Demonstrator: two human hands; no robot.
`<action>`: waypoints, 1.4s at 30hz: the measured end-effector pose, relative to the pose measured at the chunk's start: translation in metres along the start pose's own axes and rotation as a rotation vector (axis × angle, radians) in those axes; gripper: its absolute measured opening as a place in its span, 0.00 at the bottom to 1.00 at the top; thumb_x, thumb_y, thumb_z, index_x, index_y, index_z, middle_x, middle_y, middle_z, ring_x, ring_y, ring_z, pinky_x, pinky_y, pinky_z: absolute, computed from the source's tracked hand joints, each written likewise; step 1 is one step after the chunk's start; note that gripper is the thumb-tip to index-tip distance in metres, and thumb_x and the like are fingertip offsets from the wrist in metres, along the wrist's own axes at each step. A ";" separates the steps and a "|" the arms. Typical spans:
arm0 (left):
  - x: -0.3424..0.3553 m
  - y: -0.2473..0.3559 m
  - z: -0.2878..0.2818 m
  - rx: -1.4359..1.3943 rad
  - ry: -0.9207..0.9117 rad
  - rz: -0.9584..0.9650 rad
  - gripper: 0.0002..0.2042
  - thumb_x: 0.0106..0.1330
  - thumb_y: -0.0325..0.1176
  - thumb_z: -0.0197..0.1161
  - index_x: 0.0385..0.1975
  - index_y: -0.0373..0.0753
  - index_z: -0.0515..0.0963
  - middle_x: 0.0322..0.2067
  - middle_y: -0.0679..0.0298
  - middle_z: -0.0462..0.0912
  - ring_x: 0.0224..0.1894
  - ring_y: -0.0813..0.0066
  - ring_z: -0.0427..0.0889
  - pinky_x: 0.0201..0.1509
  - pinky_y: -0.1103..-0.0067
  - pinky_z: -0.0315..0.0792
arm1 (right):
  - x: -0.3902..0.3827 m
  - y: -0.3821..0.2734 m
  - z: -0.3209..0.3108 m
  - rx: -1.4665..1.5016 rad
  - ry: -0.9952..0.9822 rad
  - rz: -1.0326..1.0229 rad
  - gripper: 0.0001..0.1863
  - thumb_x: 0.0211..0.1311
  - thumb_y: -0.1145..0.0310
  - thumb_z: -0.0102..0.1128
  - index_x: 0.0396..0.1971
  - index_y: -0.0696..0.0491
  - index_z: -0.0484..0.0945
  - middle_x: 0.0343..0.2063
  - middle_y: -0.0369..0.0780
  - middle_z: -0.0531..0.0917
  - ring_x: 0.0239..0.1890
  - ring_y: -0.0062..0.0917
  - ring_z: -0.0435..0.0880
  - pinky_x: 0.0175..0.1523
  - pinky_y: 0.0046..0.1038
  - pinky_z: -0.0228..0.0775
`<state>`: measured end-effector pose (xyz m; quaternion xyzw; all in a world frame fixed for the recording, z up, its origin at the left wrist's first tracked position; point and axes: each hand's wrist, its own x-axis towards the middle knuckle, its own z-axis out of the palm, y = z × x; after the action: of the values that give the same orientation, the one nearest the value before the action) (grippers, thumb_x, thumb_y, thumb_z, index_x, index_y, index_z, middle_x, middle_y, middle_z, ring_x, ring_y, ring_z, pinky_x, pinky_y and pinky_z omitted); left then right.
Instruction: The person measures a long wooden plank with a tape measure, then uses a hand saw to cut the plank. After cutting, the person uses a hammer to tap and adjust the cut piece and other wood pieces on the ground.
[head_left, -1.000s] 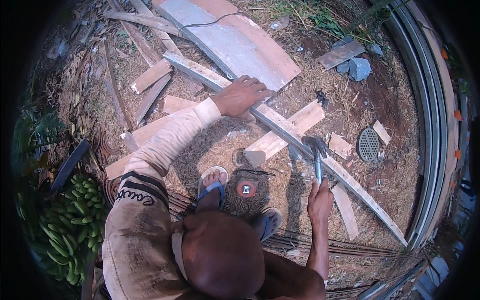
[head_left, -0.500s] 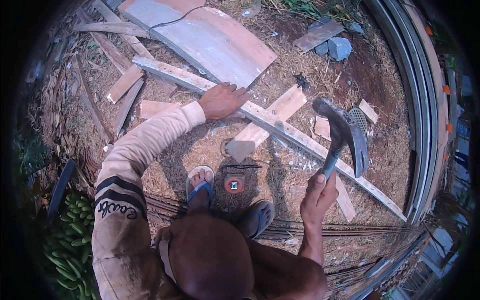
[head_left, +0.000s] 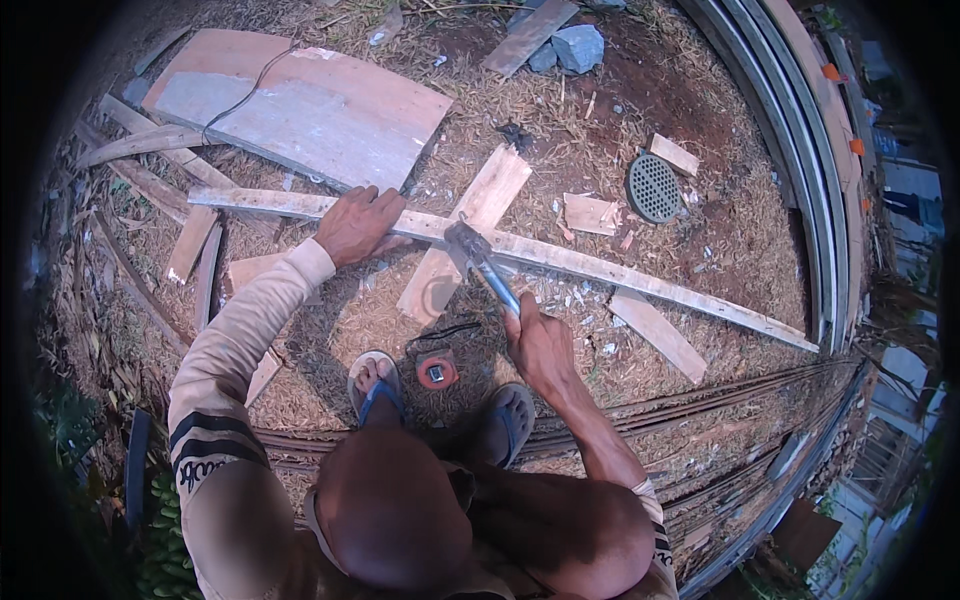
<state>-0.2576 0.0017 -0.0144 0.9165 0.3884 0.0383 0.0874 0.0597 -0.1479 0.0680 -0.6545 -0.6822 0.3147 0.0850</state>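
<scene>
A long pale wooden batten (head_left: 620, 270) lies across a shorter plank (head_left: 470, 225) on the straw-covered ground. My left hand (head_left: 358, 224) presses flat on the batten, left of the crossing. My right hand (head_left: 540, 345) is closed around the handle of a hammer (head_left: 480, 260). The hammer's metal head rests on the batten right at the crossing. My feet in sandals stand just below, with a round red tape measure (head_left: 436, 371) between them.
A large curved board (head_left: 300, 110) lies at the upper left with loose slats beside it. Short wood offcuts (head_left: 590, 213), a round grate (head_left: 655, 187) and a grey stone (head_left: 580, 45) lie at the upper right. Stacked long boards (head_left: 700, 420) run along the lower right.
The hammer was raised high to the right half a second ago. It has now come down onto the batten at the crossing. My left hand has stayed on the batten.
</scene>
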 end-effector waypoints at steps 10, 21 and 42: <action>-0.002 0.016 0.001 0.073 -0.010 -0.102 0.25 0.58 0.43 0.75 0.50 0.37 0.74 0.43 0.59 0.77 0.48 0.59 0.79 0.56 0.63 0.71 | -0.101 0.058 0.026 0.461 0.036 0.294 0.20 0.80 0.50 0.52 0.46 0.56 0.75 0.19 0.54 0.79 0.27 0.57 0.83 0.35 0.50 0.72; 0.049 0.127 -0.007 -0.095 0.040 0.037 0.43 0.47 0.38 0.80 0.69 0.43 0.71 0.67 0.58 0.70 0.73 0.47 0.63 0.76 0.53 0.58 | -0.172 0.181 0.103 0.945 0.229 0.842 0.25 0.82 0.46 0.50 0.29 0.50 0.75 0.16 0.27 0.69 0.16 0.13 0.66 0.21 0.24 0.56; 0.068 0.210 0.079 -0.275 -0.008 0.065 0.51 0.51 0.45 0.81 0.76 0.40 0.62 0.69 0.54 0.68 0.73 0.50 0.64 0.79 0.55 0.55 | -0.180 0.137 -0.005 0.719 0.139 0.474 0.22 0.68 0.63 0.64 0.57 0.57 0.73 0.39 0.47 0.83 0.42 0.34 0.84 0.49 0.36 0.76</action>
<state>-0.0512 -0.1035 -0.0523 0.9081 0.3494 0.0902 0.2123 0.2008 -0.3242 0.0510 -0.7413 -0.3528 0.4982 0.2788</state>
